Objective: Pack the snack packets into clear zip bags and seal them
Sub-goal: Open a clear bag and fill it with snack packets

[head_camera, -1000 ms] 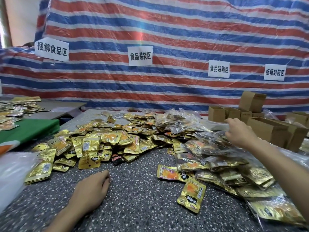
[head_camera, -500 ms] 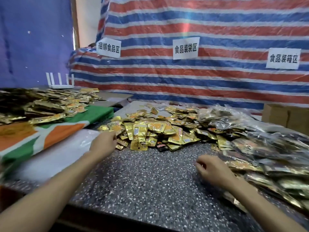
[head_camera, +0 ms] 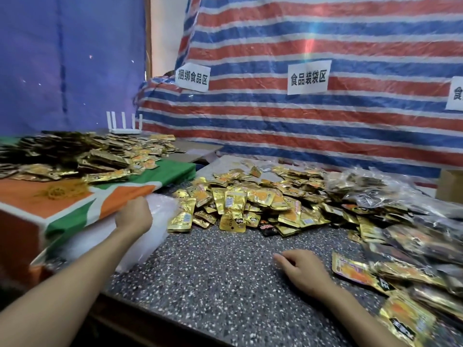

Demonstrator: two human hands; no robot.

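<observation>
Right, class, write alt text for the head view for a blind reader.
A person's left hand touches a stack of clear bags on a speckled table, while the right hand rests empty near a heap of gold snack packets.

Soft, even indoor light; a rainbow flare streaks the striped tarp (head_camera: 310,46), and wide-angle edges smear.
</observation>
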